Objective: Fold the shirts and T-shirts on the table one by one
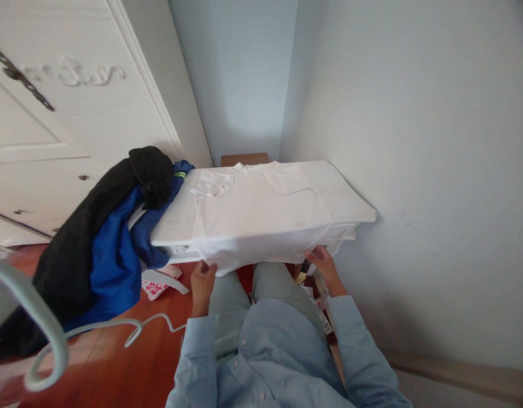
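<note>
A white short-sleeved T-shirt (pixel 261 207) lies spread over a white table (pixel 350 207), its collar toward the far edge and its hem hanging over the near edge. My left hand (pixel 203 283) pinches the hem near its left corner. At the right end of the hem, my right hand (pixel 324 266) also has thumb and fingers closed on the fabric. Both sleeves lie out to the sides, with some creases in the left one. The front of the table is partly hidden behind the hanging cloth.
Black clothing (pixel 86 226) and blue clothing (pixel 117 260) drape off the table's left end. A white wardrobe (pixel 74 124) stands at the left, a bare wall (pixel 414 141) at the right. A pale hose (pixel 35 317) curls over the reddish floor (pixel 129 368). Behind the table is a brown box-like object (pixel 244 159).
</note>
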`<state>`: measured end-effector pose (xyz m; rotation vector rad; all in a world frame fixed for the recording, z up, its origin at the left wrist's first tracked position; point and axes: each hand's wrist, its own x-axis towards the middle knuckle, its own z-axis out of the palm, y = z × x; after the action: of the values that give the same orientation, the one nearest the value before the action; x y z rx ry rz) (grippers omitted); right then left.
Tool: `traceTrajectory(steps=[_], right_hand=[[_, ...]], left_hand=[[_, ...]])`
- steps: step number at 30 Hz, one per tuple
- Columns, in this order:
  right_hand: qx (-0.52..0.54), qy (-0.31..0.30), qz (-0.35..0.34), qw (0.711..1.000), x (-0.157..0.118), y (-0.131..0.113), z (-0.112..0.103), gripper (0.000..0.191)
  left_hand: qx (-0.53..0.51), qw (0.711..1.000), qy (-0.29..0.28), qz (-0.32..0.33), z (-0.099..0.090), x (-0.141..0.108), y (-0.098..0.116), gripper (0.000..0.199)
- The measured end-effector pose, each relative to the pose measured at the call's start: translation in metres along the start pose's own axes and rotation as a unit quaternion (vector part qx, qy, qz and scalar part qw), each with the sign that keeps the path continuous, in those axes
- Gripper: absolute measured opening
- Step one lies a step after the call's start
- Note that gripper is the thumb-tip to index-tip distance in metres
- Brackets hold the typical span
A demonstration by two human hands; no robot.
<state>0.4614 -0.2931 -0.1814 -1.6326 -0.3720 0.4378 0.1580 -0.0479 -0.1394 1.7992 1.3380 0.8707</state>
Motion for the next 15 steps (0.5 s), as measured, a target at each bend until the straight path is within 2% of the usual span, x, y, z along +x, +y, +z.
traceTrajectory(steps=[4, 9, 12, 15], right_hand=[[-0.024, -0.017, 0.007, 1.000, -0.011, -0.003, -0.004, 0.045], [0.088, -0.025, 0.000, 0.996, -0.030, -0.013, -0.023, 0.037], [0.114, -0.007, 0.022, 0.993, -0.034, -0.016, -0.038, 0.037], [0.088, 0.026, 0.037, 0.995, -0.035, -0.013, -0.048, 0.039]], left_hand=[[-0.009, 1.000, -0.021, -0.019, -0.011, -0.008, -0.003, 0.030], [-0.093, 0.995, -0.002, -0.039, -0.023, -0.023, -0.001, 0.034], [-0.138, 0.988, 0.003, -0.065, -0.027, -0.031, 0.000, 0.040], [-0.163, 0.981, -0.010, -0.106, -0.027, -0.034, -0.002, 0.047]])
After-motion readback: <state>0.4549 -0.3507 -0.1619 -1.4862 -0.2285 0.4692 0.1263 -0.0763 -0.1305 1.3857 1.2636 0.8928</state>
